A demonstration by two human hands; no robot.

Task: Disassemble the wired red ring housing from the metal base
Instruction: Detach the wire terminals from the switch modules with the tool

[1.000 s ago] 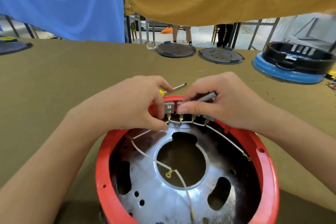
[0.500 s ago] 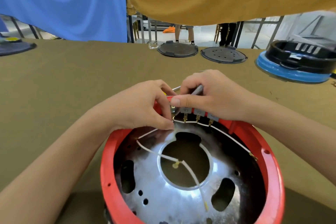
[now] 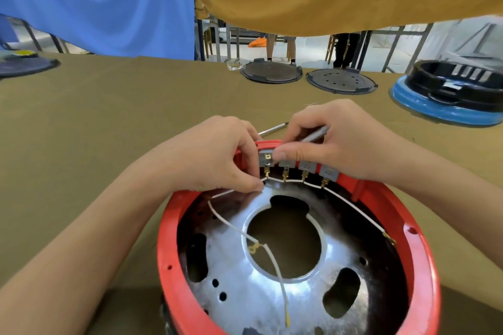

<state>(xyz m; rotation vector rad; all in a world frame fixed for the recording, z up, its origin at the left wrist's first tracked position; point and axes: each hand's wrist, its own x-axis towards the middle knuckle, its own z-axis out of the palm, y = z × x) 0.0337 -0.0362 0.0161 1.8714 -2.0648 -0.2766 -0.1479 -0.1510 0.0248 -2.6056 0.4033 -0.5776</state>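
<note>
Red ring housing (image 3: 424, 258) sits round the metal base (image 3: 245, 280) at near tabletop (image 3: 109, 122) edge – bottom cut off by frame. Left hand (image 3: 206, 160) pinches a white wire (image 3: 221, 193); right hand (image 3: 340, 139) grips a grey tool, tip hidden, thumb on terminal strip (image 3: 299, 164). Open tabletop to the left.

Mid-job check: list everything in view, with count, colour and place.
ring housing: 1, red, near centre, around the base
metal base: 1, silver, inside the housing
wires: several, white, across base and rim
terminals: 4, grey, far rim
screwdriver: 1, metal shaft, behind the housing
discs: 2, dark, far table edge
blue-and-black unit: 1, far right
table: 1, olive
left hand: 1, pinching a wire
right hand: 1, holding a grey tool at the terminals
</note>
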